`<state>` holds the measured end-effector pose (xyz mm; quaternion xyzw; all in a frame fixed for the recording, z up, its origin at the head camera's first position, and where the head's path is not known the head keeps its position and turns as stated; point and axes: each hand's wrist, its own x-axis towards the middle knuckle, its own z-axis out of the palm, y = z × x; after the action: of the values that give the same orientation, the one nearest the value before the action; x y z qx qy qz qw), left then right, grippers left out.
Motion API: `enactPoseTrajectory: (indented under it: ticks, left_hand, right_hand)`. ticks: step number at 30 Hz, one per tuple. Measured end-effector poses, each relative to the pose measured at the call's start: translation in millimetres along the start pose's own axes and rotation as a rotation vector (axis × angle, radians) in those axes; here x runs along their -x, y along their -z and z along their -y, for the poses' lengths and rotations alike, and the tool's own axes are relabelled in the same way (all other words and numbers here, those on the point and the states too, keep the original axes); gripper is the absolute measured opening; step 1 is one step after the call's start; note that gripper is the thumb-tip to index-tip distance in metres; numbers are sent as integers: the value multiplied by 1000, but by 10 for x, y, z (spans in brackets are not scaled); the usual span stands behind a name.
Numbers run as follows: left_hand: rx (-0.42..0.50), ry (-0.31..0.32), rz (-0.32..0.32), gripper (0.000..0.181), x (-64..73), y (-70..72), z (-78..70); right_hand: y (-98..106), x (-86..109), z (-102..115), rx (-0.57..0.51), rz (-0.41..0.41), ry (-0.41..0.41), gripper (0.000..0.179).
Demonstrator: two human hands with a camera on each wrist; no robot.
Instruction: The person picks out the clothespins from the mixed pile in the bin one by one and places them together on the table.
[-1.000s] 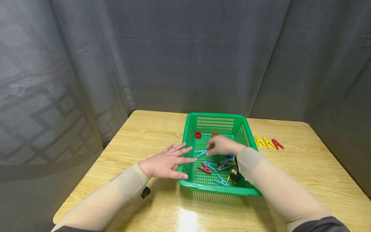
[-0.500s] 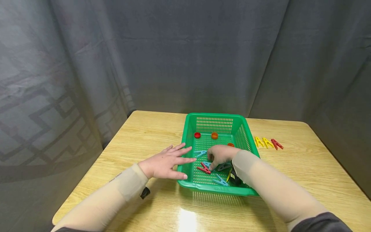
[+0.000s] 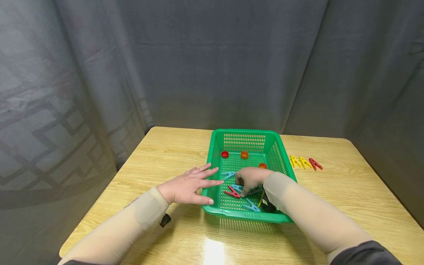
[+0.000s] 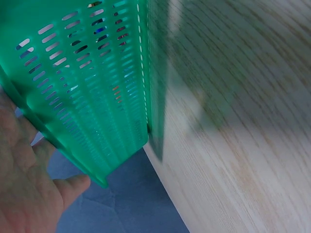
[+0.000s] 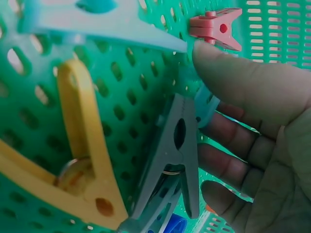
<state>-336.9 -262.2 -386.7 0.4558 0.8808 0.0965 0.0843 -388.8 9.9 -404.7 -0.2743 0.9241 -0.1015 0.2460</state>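
A green basket holds several clothespins. My right hand is down inside it, thumb and fingers about a light-blue clothespin. In the right wrist view that light-blue clothespin is partly hidden between thumb and fingers, and whether they pinch it is unclear. A red clothespin lies just left of the thumb, with a grey clothespin close below the hand. Across the left rim spreads my left hand, fingers straight; the left wrist view shows its fingers at the basket's edge.
Other light-blue clothespins and a yellow clothespin lie in the basket. Near its far end are a red cap and orange caps. Yellow clothespins and a red clothespin lie on the wooden table to the right.
My right hand has moved nearer to me inside the basket, from the farther light-blue clothespin to the one beside the red clothespin. Over the last half second it barely moves. My left hand stays put.
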Motion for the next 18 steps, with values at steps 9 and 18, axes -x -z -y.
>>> enactPoseTrajectory:
  ticks: [9, 18]
  left_hand:
    - [-9, -1, -7, 66, -2, 7, -4]
    - [-33, 13, -11, 66, -1, 0, -3]
  right_hand:
    - [9, 11, 4, 45, -55, -52, 22]
    - [59, 48, -7, 94, -96, -91, 30]
